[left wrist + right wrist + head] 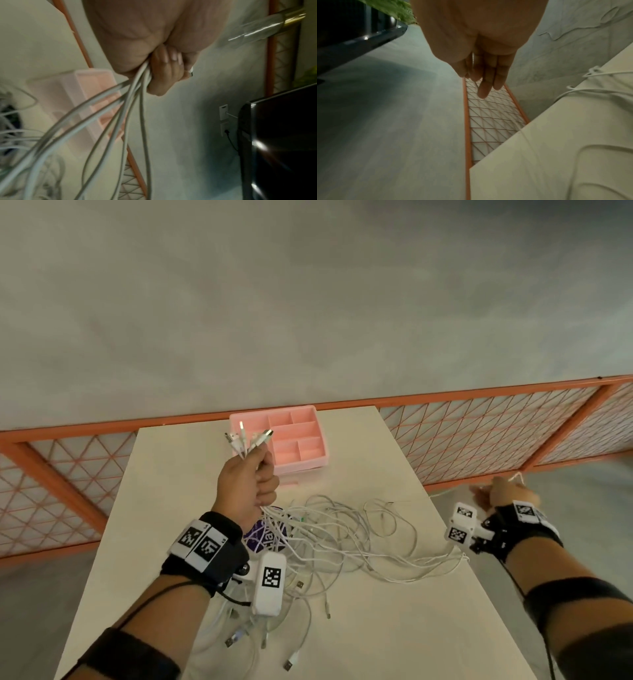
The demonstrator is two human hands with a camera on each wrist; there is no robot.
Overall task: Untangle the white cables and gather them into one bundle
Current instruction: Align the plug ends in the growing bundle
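Big cream table (376, 628) fills the scene, pink compartment tray (301, 440) at its far edge. Mid-table: white cables (342, 535) in a loose tangle, plugs scattered nr the front edge, strands partly over a purple item (255, 537). Left hand (248, 484) raised above the table, fist clamped round several cable ends, connectors (246, 438) fanning out the top, cords (130, 97) hanging down to the pile. Right hand (503, 491) off the table's rt edge, fingers (489, 75) straight, together; a thin cable (519, 475) by it, whether held I can't tell.

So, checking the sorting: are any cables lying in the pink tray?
No, the pink tray has bare compartments; the white cables lie on the table.
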